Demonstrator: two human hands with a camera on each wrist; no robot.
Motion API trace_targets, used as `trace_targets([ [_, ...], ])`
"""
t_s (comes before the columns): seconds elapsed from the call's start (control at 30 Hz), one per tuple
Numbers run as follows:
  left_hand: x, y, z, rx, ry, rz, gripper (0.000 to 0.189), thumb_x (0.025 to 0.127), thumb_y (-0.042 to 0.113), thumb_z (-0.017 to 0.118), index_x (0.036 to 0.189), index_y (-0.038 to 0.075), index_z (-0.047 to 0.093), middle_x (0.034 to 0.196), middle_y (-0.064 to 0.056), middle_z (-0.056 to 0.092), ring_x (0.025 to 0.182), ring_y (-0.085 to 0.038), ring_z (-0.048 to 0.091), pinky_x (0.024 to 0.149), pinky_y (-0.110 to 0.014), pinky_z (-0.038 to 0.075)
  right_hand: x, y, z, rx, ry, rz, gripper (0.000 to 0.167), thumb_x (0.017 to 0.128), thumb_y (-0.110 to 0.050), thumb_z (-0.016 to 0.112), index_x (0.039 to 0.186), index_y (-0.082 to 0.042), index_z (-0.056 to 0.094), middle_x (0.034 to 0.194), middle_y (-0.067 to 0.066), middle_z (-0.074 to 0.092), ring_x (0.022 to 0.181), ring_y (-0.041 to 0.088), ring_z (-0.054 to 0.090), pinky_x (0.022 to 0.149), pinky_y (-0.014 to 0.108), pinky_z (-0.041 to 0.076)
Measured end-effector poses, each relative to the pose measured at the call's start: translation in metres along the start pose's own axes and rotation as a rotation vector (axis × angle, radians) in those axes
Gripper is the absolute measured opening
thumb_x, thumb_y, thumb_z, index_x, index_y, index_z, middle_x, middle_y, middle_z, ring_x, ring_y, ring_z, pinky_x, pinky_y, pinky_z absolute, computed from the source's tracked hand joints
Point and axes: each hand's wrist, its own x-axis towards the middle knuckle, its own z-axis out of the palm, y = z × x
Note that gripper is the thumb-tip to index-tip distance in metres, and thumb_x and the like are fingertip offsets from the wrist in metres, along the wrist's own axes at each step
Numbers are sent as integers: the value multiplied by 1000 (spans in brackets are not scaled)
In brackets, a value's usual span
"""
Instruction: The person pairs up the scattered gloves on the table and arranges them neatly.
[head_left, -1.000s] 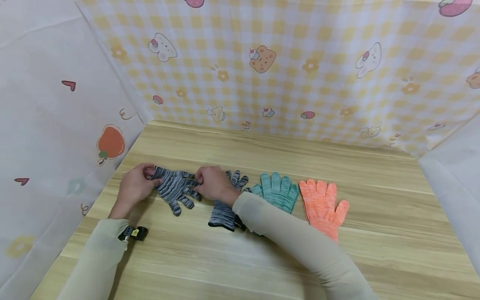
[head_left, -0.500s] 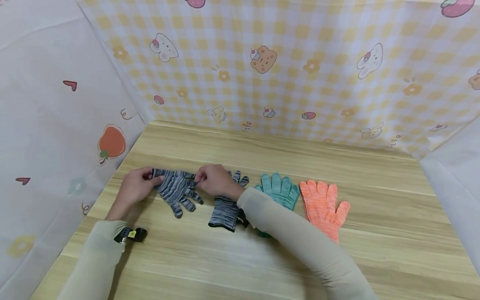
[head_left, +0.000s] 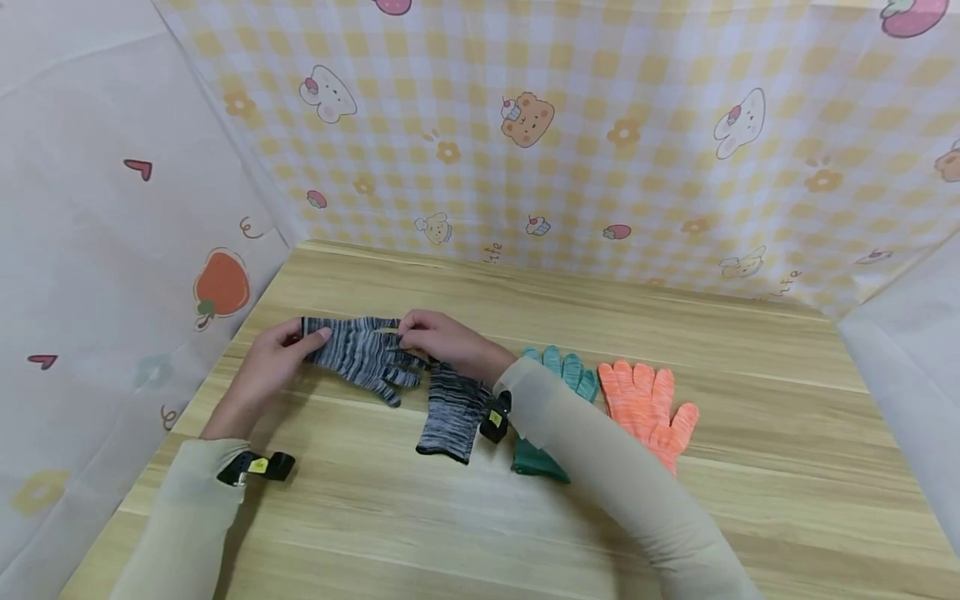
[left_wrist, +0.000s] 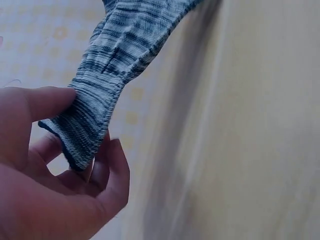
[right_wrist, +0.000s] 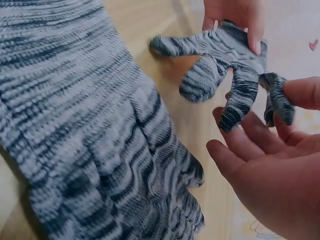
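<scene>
A grey-and-black striped knit glove [head_left: 352, 350] is stretched between both hands at the left of the table, lifted above the wood. My left hand [head_left: 273, 358] pinches its cuff, thumb on top and fingers beneath, as the left wrist view shows. At the other end my right hand [head_left: 450, 340] pinches a fingertip of the glove; in the right wrist view the remaining glove fingers hang loose. A second striped glove [head_left: 453, 417] lies flat just below my right hand, its fingers hidden by that hand.
To the right lie a green glove [head_left: 542, 461], partly covered by the right sleeve [head_left: 600, 467], and an orange glove [head_left: 641, 404]. A yellow checked cloth [head_left: 570, 150] hangs behind the wooden table [head_left: 360, 517]; a white cloth [head_left: 97, 250] stands at the left.
Both hands have raised the striped glove a little and moved it toward the back of the table. The right hand has shifted slightly right, drawing the glove straighter. The other gloves stay put.
</scene>
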Motion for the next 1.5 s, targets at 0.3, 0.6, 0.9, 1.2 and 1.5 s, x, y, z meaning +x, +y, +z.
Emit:
trace_targets([
  [0.3,-1,16,0,-244,-51,31,42,116,36,60,135,0,60,120,-2,57,106,-10,57,86,-21,59,0,-10,-11,232,-20,33,12,113,-8,43,101,-11,45,96,1,46,89,17,48,87,39,39],
  [0.6,-7,27,9,-396,-145,58,18,115,23,61,126,10,66,107,6,66,100,-9,64,83,-24,59,-11,-9,-24,371,-44,133,14,115,-19,42,101,-17,42,115,1,54,108,22,55,80,42,35],
  [0.9,-11,33,23,-489,-223,45,23,115,17,59,135,6,64,111,5,70,100,-11,67,81,-26,60,-25,-4,-44,453,-114,152,9,116,-19,40,107,-17,43,123,7,54,117,32,59,89,62,62],
  [1.2,-14,36,42,-518,-266,14,18,114,13,59,130,9,67,110,2,69,98,-11,65,79,-25,58,-36,2,-57,413,-108,174,10,115,-19,40,106,-17,43,123,7,55,114,31,62,80,56,65],
  [1.5,-19,41,59,-597,-365,-29,9,113,9,57,116,13,65,101,0,71,88,-11,71,75,-27,60,-44,7,-68,356,-94,186,10,116,-20,42,108,-17,46,130,10,52,111,30,60,72,48,66],
])
